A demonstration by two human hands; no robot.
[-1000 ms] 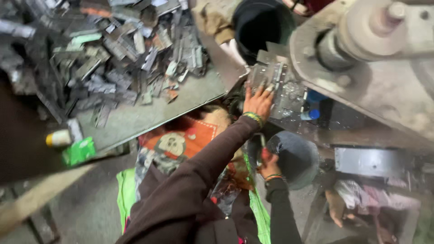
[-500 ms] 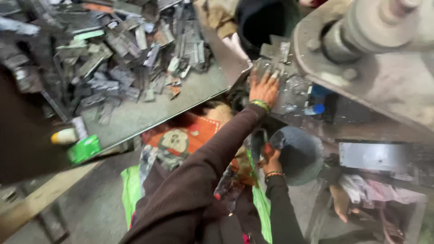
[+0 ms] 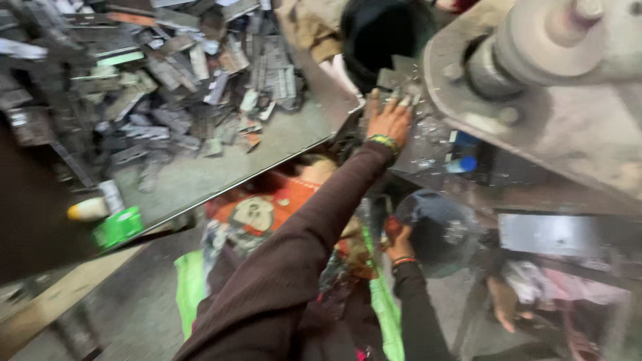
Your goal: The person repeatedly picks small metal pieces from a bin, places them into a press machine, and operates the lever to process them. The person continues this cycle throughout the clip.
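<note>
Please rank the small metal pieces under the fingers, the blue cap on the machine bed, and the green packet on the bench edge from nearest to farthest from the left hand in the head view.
From the left hand:
1. Small metal pieces, at the fingertips.
2. Blue cap, right of the wrist.
3. Green packet, far left.

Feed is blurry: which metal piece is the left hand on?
The flat grey plate under the left hand, at the machine; the heaped scraps lie apart.
</note>
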